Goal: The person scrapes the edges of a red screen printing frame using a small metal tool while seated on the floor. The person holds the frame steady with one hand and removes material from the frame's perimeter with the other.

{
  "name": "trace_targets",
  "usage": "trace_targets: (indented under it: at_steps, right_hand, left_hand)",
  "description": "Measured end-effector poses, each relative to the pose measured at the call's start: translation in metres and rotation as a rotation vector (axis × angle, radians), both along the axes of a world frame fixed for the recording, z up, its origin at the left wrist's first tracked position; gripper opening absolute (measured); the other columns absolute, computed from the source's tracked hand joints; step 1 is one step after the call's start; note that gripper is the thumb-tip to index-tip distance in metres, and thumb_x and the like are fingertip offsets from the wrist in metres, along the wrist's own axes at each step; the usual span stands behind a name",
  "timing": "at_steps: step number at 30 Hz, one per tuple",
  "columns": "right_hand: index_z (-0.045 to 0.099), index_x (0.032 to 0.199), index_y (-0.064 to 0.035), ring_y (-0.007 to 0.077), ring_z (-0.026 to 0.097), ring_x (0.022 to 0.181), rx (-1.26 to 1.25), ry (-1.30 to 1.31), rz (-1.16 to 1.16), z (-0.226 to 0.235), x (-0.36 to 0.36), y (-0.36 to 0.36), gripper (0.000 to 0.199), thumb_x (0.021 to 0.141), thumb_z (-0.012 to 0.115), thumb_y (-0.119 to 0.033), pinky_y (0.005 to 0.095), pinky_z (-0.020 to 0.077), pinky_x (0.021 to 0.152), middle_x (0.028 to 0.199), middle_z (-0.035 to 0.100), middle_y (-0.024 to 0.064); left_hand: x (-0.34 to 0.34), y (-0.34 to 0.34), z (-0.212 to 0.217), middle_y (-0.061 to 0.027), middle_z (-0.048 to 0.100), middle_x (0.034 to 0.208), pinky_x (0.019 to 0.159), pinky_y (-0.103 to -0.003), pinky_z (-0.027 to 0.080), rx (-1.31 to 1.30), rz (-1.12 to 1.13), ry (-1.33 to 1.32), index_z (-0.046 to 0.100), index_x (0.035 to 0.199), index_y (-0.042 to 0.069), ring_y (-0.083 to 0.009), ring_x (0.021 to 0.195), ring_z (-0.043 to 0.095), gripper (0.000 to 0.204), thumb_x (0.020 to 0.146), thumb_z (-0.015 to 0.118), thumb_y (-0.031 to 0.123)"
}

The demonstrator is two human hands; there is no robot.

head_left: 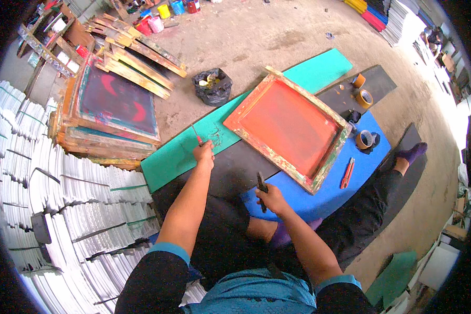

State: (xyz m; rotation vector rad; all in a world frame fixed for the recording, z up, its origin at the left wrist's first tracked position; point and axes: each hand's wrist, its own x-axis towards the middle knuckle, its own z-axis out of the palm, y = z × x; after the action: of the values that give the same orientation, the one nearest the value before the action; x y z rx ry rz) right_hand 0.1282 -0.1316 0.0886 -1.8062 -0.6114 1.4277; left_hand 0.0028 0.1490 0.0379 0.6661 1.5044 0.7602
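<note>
Left hand (204, 155) closed around a thin red-handled tool (196, 135), tip down on the green foam sheet (178, 154) on the floor. Right hand (272, 200) gripping a dark tool (261, 184) over the blue sheet (329, 191). Just beside, a wooden printing frame with red mesh (288, 125); stacked frames (115, 104) at left

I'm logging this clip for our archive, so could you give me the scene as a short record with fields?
setting: concrete floor, person seated on mats
left hand: holds a thin red-handled tool on the green mat
right hand: grips a dark tool over the blue mat
centre: wooden screen frame with orange mesh, lying flat
nearby: tape rolls, black bag, stacked frames, white stacks
</note>
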Motion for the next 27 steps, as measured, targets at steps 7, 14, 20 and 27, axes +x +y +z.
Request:
trace_targets:
  at_steps: [7, 14, 20, 27]
  right_hand:
    - [0.054, 0.113, 0.0025, 0.0215, 0.067, 0.074, -0.043, 0.146, -0.081, -0.031, 0.031, -0.056, 0.041, 0.095, 0.061, -0.034, 0.0365, 0.0541, 0.064, 0.093, 0.064, 0.0122]
    - [0.048, 0.119, 0.0017, 0.0237, 0.068, 0.081, -0.133, 0.310, -0.227, -0.007, 0.069, -0.107, 0.047, 0.096, 0.059, -0.037, 0.0385, 0.0544, 0.069, 0.101, 0.064, 0.0153]
    - [0.052, 0.109, -0.0003, 0.0211, 0.066, 0.070, -0.170, 0.141, -0.181, -0.010, 0.089, -0.118, 0.038, 0.096, 0.059, -0.036, 0.0356, 0.0514, 0.057, 0.090, 0.064, 0.0122]
    - [0.052, 0.104, -0.0006, 0.0201, 0.065, 0.062, -0.143, 0.060, -0.089, -0.002, 0.098, -0.110, 0.034, 0.096, 0.058, -0.033, 0.0317, 0.0473, 0.046, 0.083, 0.063, 0.0104]
  left_hand:
    - [0.007, -0.010, -0.015, 0.0006, 0.055, 0.073, 0.038, -0.026, 0.032, 0.049, -0.052, -0.016, 0.058, 0.091, 0.010, -0.0095, 0.045, 0.041, 0.020, 0.087, 0.070, 0.026]
    - [0.047, -0.093, 0.040, -0.0036, 0.061, 0.073, 0.034, -0.025, 0.031, 0.107, -0.442, -0.019, 0.059, 0.086, 0.008, -0.0077, 0.038, 0.039, 0.018, 0.088, 0.068, 0.024]
    - [0.075, -0.151, 0.040, -0.0066, 0.063, 0.076, 0.035, -0.025, 0.031, 0.076, -0.602, -0.092, 0.058, 0.085, 0.005, -0.0073, 0.039, 0.040, 0.022, 0.088, 0.069, 0.024]
    - [0.080, -0.189, 0.027, -0.0059, 0.062, 0.072, 0.034, -0.025, 0.033, 0.027, -0.708, -0.071, 0.056, 0.079, 0.005, -0.0079, 0.039, 0.043, 0.024, 0.089, 0.069, 0.023]
